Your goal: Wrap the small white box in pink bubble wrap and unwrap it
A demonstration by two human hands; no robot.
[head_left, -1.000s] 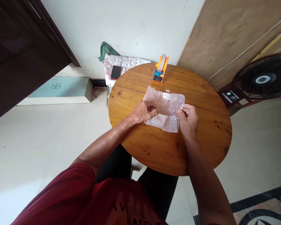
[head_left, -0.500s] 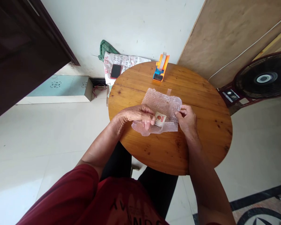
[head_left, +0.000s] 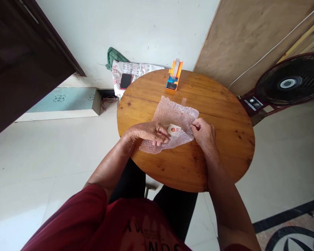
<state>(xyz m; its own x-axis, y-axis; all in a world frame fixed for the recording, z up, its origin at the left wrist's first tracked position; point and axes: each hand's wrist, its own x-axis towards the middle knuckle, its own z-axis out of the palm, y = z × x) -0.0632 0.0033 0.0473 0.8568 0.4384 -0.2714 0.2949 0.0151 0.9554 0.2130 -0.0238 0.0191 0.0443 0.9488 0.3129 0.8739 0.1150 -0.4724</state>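
Observation:
A sheet of bubble wrap (head_left: 170, 108) lies on the round wooden table (head_left: 225, 139), its near edge folded up. On it rests a small pale card-like box (head_left: 174, 129) with a red mark, its lower part covered by the folded wrap. My left hand (head_left: 154, 133) is closed on the wrap's folded edge, just left of the box. The fingers of my right hand (head_left: 202, 132) pinch the right edge of the wrap.
An orange and blue tape dispenser (head_left: 174, 76) stands at the table's far edge, with a small tape strip (head_left: 184, 101) nearer. A phone (head_left: 126, 81) lies on a printed bag (head_left: 142, 68) beyond the table. At the right is a fan (head_left: 288, 83).
The near edge of the wrap has been drawn up over the lower part of the box. My left fingers have closed onto the fold. The whole view has shifted slightly.

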